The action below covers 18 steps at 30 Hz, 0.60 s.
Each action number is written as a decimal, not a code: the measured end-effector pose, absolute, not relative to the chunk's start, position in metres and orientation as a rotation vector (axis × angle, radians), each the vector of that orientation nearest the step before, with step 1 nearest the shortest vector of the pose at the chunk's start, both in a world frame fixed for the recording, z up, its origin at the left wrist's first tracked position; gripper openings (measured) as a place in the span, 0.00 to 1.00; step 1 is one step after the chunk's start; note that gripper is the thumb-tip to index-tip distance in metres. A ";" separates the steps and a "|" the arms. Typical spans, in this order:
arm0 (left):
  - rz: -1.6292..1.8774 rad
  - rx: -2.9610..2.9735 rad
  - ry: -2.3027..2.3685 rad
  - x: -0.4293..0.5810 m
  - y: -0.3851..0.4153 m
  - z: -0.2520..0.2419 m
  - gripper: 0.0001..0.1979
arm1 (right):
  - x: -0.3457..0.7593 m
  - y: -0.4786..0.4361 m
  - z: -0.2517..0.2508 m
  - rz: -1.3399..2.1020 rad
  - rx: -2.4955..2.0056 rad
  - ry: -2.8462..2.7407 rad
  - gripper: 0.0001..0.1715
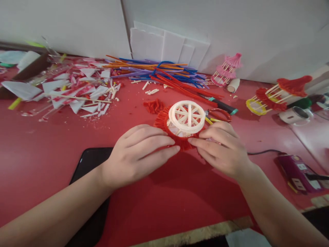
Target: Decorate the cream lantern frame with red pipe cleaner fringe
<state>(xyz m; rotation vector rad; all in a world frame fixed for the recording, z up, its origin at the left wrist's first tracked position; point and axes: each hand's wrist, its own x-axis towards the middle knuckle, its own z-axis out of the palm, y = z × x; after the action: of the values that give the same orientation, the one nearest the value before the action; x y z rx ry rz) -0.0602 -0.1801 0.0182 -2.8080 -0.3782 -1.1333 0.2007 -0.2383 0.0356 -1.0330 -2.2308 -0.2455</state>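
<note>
Between my hands sits a small craft model [186, 118] with a cream, spoked ring on top and a red fuzzy frill around its lower part. My left hand [141, 152] has its fingers closed on the frill's left and front edge. From the other side, my right hand [222, 145] pinches the frill at the front right. Both thumbs are largely hidden beneath. Just behind the model lie short red pipe cleaner pieces [154, 106] and red-handled pliers [218, 115].
Pipe cleaners [154, 70] and paper scraps [59, 91] cover the back. A pink model [227, 70] and a red-and-yellow model [279, 94] stand to the right. A power strip [299, 173] lies at right; a black phone-like slab [91, 161] is under my left forearm.
</note>
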 end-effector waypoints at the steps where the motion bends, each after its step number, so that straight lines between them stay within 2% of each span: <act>1: -1.143 -2.775 -0.353 -0.059 -0.181 0.018 0.08 | 0.201 -0.238 0.036 -0.238 -1.036 -2.242 0.11; 18: -1.158 -2.839 -0.367 -0.064 -0.183 0.018 0.09 | 0.188 -0.246 0.042 -0.290 -1.098 -2.257 0.08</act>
<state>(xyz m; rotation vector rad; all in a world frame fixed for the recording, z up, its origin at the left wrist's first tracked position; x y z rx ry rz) -0.0638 -0.1827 0.0183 -2.8389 -0.3672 -1.1582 0.1877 -0.2459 0.0417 -1.0982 -2.2571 -0.2896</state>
